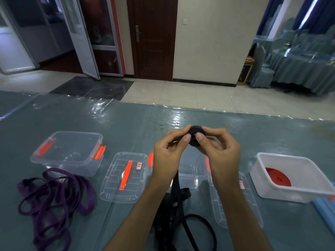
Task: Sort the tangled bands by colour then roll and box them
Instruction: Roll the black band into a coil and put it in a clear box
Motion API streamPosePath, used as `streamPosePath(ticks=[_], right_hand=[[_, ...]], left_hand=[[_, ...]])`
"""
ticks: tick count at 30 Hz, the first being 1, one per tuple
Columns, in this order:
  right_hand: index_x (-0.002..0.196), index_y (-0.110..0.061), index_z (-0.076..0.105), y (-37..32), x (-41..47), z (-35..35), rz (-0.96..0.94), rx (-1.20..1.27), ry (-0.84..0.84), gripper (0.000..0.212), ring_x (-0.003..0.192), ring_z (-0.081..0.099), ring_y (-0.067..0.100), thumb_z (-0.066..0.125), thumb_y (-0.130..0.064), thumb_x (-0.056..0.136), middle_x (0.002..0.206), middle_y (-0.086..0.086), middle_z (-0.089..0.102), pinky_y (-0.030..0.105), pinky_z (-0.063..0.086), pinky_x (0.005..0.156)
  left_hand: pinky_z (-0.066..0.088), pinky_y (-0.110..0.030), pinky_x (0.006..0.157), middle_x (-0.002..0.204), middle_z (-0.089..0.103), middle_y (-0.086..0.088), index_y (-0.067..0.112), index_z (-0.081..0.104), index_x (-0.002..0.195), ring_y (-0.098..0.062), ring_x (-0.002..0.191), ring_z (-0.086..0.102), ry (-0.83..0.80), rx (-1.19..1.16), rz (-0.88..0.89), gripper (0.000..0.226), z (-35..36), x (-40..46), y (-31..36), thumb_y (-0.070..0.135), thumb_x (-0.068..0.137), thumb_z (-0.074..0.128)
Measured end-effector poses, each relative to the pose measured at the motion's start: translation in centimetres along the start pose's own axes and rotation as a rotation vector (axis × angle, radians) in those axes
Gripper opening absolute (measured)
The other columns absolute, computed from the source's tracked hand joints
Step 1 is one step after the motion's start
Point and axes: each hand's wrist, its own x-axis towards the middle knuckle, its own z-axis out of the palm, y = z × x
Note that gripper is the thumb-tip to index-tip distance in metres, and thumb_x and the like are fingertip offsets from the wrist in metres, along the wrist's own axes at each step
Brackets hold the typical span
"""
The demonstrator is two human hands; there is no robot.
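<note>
Both hands are raised over the middle of the table and pinch a small black roll of band [195, 135] between thumbs and fingers. My left hand [169, 151] holds its left side, my right hand [220, 147] its right side. The band's loose black tail [176, 211] hangs down between my forearms into a tangled heap on the table. A tangle of purple bands [54, 194] lies at the near left. A rolled red band [278, 178] sits inside the white box [261, 171] on the right.
A clear box with orange clips [67, 153] stands at the left. Its lid with an orange handle [125, 176] lies beside it. Another clear box [194, 176] and lid [235, 201] lie behind my arms. A blue object [326, 207] pokes in at the right edge.
</note>
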Motion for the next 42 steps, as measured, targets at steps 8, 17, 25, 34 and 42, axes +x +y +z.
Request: streamPosePath(ticks=[8,17,25,34,42], right_hand=[[0.104,-0.015,0.073,0.3,1.7,-0.5,-0.005,-0.092,-0.029,0.018,0.087,0.08,0.03,0.08,-0.004,0.09,0.095,0.008,0.077,0.039,0.067,0.075],[0.087,-0.007,0.062,-0.1,1.6,-0.1,0.019,-0.005,-0.067,0.022,0.094,0.079,0.034,0.083,-0.01,0.081,0.096,0.016,0.078,0.051,0.067,0.074],[0.095,-0.015,0.078,-0.9,0.7,1.4,0.061,0.163,-0.037,0.017,0.096,0.078,0.034,0.086,-0.021,0.081,0.099,0.015,0.08,0.046,0.065,0.086],[0.11,-0.027,0.074,-1.9,0.2,0.7,0.055,-0.022,-0.201,0.029,0.094,0.079,0.026,0.082,-0.01,0.088,0.1,0.001,0.077,0.037,0.065,0.077],[0.088,-0.012,0.068,-1.4,-0.1,0.0,0.07,-0.099,-0.205,0.02,0.099,0.077,0.037,0.087,-0.011,0.084,0.101,0.016,0.076,0.047,0.065,0.082]], left_hand=[[0.059,-0.024,0.091,0.106,0.082,-0.007,0.01,0.082,0.107,-0.023,0.106,0.078,0.065,-0.051,-0.095,0.017,-0.2,1.0,-0.2,0.007,0.09,0.081],[0.061,-0.024,0.085,0.097,0.082,-0.01,0.011,0.082,0.096,-0.024,0.096,0.08,-0.018,-0.048,-0.08,0.018,-1.6,1.6,1.4,0.015,0.079,0.088],[0.058,-0.023,0.094,0.112,0.081,-0.009,0.01,0.079,0.114,-0.021,0.11,0.076,-0.055,-0.16,-0.076,0.032,-1.5,1.2,2.2,0.011,0.083,0.08],[0.056,-0.021,0.092,0.109,0.079,-0.009,0.011,0.082,0.107,-0.016,0.107,0.075,0.073,-0.11,0.012,0.019,-2.0,-0.2,2.2,0.006,0.089,0.077],[0.06,-0.025,0.087,0.1,0.081,-0.007,0.015,0.083,0.1,-0.023,0.098,0.079,0.095,-0.054,0.057,0.015,-2.2,-1.5,1.8,0.008,0.086,0.084]])
